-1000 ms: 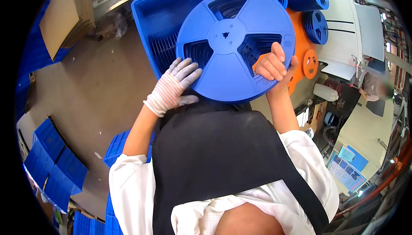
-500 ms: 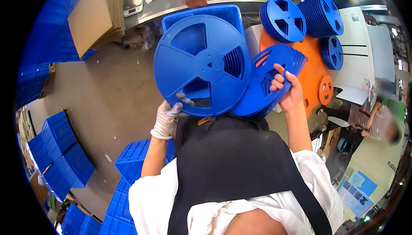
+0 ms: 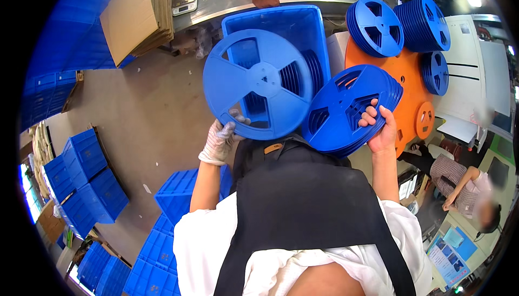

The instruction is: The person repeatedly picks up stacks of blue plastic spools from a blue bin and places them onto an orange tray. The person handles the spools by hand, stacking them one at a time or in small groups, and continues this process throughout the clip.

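A single reel (image 3: 258, 83) is held at its lower rim by the left hand (image 3: 220, 141), left of a stack of reels (image 3: 348, 108) gripped by the right hand (image 3: 381, 132). Behind both sits an open crate (image 3: 277, 24) with more reels inside. Stacked crates (image 3: 86, 180) stand on the floor (image 3: 146, 128) far left.
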Available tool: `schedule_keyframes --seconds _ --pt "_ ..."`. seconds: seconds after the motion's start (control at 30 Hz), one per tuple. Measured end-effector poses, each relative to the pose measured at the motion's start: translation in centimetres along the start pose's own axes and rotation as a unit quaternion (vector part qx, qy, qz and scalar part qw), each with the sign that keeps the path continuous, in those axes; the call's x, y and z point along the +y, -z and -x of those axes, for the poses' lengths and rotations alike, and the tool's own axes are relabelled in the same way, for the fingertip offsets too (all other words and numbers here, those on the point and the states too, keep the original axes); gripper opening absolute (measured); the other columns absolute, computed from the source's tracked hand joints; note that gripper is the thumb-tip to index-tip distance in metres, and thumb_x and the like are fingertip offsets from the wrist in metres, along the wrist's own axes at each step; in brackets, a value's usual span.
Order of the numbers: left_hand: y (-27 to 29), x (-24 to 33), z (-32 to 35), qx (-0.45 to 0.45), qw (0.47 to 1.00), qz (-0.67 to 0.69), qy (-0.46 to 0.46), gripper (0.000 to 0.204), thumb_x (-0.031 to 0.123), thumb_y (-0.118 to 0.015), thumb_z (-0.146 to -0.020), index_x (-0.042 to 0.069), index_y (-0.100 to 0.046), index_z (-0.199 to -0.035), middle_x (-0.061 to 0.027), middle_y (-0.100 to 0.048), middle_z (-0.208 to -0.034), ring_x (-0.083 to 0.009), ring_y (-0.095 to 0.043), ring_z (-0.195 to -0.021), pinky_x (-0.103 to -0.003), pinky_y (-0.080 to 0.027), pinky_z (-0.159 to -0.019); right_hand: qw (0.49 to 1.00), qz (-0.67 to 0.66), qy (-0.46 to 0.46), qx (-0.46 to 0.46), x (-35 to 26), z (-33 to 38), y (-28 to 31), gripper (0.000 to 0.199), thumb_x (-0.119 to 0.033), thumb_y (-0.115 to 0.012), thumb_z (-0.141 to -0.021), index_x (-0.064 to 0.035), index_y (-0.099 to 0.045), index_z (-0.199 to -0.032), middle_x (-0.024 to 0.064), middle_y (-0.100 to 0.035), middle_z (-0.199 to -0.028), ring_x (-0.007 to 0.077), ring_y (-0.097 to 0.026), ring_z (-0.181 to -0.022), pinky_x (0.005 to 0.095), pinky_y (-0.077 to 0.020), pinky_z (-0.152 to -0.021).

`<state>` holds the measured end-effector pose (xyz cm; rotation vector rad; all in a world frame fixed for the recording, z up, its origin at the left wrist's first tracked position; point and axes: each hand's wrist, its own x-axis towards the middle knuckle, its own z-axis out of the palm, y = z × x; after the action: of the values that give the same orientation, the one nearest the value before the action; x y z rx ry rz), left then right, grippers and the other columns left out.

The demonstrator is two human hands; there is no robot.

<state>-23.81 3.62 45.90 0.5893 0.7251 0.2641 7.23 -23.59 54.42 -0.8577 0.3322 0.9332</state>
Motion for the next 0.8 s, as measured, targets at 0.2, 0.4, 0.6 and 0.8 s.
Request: schedule_keyframes --seconds 0.2,0.4,0.6,0.8 --pt "2.6 -0.7 -6.0 0.073 0.984 -0.156 0.036 0.03 0.0 -0.059 -0.088 0.008 -0.057 -0.116 -0.0025 -0.063 -0.098 -0.0161 -0.063 -0.089 -0.031 -0.055 -0.073 1.0 0.01 -0.003 0.008 0.3 0.1 0.7 0.021 -0.017 -0.058 -0.088 -0.0067 -0.057 -0.106 0.0041 -0.056 -0.079 0.0142 -0.052 -0.066 0.0316 -0.0467 -0.066" --pt "7.6 -4.5 -11.9 0.058 0.969 -0.238 0.03 0.033 -0.001 -0.066 -0.084 0.008 -0.058 -0.115 -0.0024 -0.064 -0.095 -0.0138 -0.063 -0.087 -0.027 -0.052 -0.071 0.999 0.034 0.0 0.039 0.3 0.9 1.2 0.023 -0.018 -0.059 -0.086 -0.0061 -0.056 -0.106 0.0045 -0.056 -0.078 0.0145 -0.051 -0.065 0.0323 -0.0456 -0.065" --pt "7.1 -4.5 -13.2 0.077 0.959 -0.267 0.05 0.03 -0.001 -0.067 -0.083 0.008 -0.058 -0.109 -0.0012 -0.063 -0.093 -0.0129 -0.063 -0.081 -0.027 -0.052 -0.07 0.999 0.023 -0.017 0.038 0.2 0.9 1.6 0.022 -0.015 -0.06 -0.084 -0.0077 -0.057 -0.104 0.0028 -0.051 -0.071 0.0142 -0.048 -0.06 0.0315 -0.0434 -0.062" --pt "1.8 -2.2 -11.3 0.115 0.963 -0.243 0.039 0.031 0.002 -0.07 -0.077 0.005 -0.058 -0.105 -0.0026 -0.063 -0.088 -0.011 -0.06 -0.076 -0.024 -0.05 -0.068 0.994 0.024 -0.11 -0.018 2.1 -4.4 1.2 0.021 -0.016 -0.06 -0.084 -0.009 -0.056 -0.103 0.0025 -0.049 -0.065 0.0146 -0.046 -0.055 0.0298 -0.0392 -0.055"
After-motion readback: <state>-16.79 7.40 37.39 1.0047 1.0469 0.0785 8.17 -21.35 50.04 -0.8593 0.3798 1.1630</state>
